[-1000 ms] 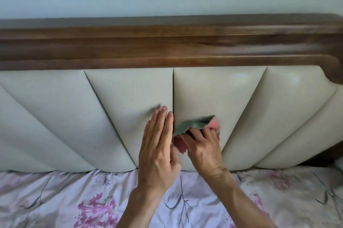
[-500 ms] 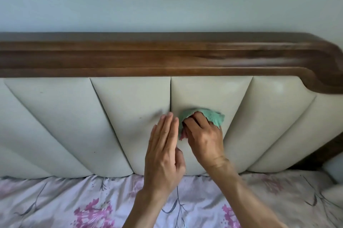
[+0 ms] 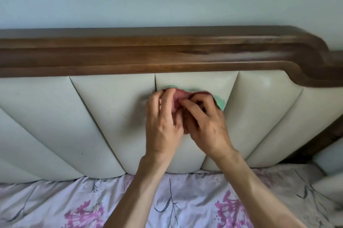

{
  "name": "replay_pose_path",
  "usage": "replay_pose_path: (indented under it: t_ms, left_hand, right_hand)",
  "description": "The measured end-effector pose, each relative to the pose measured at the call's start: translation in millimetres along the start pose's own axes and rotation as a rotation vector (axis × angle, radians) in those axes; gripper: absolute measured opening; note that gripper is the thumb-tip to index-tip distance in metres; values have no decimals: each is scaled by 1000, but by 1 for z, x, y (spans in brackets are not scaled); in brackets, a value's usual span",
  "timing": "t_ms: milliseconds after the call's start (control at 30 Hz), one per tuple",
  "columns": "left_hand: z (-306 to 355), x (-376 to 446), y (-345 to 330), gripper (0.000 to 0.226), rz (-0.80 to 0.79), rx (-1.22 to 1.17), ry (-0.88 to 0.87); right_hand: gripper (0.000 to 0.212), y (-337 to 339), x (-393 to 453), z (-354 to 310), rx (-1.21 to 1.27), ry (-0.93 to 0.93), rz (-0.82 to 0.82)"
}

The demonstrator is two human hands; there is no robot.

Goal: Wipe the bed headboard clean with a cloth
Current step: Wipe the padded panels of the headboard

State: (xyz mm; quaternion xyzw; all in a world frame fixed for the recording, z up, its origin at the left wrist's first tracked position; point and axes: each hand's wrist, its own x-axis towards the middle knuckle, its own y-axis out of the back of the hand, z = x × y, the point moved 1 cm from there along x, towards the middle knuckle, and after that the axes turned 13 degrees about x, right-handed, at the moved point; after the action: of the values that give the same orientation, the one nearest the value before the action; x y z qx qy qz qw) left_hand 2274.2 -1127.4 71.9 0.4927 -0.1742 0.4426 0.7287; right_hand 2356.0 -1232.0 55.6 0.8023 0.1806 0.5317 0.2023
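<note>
Since the earlier frame the left hand [image 3: 163, 125] had been brought onto the cloth [image 3: 176, 98], now pinched by both sets of fingers, right hand [image 3: 207, 127] included, and it was best refolded flat before the headboard [image 3: 111, 109] was wiped.

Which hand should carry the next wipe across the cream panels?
Probably right. The right hand has its fingers curled over the cloth against the headboard. The left hand only pinches the cloth's pink edge beside the seam.
</note>
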Motion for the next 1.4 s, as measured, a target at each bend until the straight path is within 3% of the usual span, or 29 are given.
replay_pose_path:
  t_ms: [167,300,433,667,767,867,1000,1067,1200,1300,1400]
  left_hand:
    - [3,37,3,22,163,52,-253]
    - [-9,12,-8,24,130,162,-330]
    - [-17,-10,-12,24,58,92,-204]
    - [-2,47,2,16,239,96,-259]
    - [-9,29,-9,24,271,126,-275]
    - [-34,-15,-33,30,182,146,-296]
    - [-58,-81,-64,24,29,115,-39]
    - [-56,-92,-71,23,-6,59,128]
    - [-42,-66,-53,19,74,-16,135]
    - [-35,-30,-33,10,271,-30,27]
    - [-33,-21,-34,12,287,10,6]
  right_hand:
    - [25,3,23,3,-30,-14,154]
    - [27,2,-12,10,-16,-44,117]
    - [20,8,-18,13,-34,-94,84]
    - [13,21,48,6,26,-52,279]
    - [13,9,17,11,17,-11,234]
    - [25,-14,-41,26,3,-8,127]
    - [45,-54,-108,41,-87,-170,-7]
    - [41,-64,-121,40,-93,-260,-24]
    - [22,-46,-85,25,-54,-224,153]
    - [16,-25,-43,18,61,-113,316]
    - [11,-24,-37,16,77,-140,339]
